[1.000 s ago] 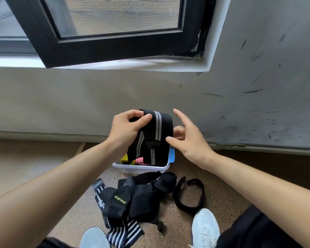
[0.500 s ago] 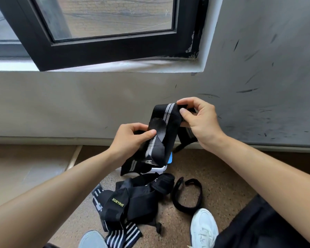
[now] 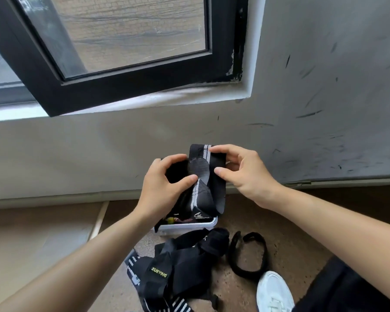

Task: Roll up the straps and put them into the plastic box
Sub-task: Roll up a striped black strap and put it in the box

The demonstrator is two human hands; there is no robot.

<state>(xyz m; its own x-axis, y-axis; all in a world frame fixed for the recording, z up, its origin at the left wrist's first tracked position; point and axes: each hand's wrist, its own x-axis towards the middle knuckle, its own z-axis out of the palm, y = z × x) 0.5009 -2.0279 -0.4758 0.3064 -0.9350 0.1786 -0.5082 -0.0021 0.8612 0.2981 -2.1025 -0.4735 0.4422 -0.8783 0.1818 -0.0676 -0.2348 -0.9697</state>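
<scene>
both our hands grip one black strap (image 3: 203, 199) with grey stripes, held in the air just above the plastic box (image 3: 189, 227) on the floor (image 3: 291, 230). our left hand (image 3: 167, 184) pinches its left side between thumb and fingers; our right hand (image 3: 244, 174) pinches the top edge. more black straps (image 3: 185, 262) lie heaped just in front of the box, near a white shoe (image 3: 273, 293).
</scene>
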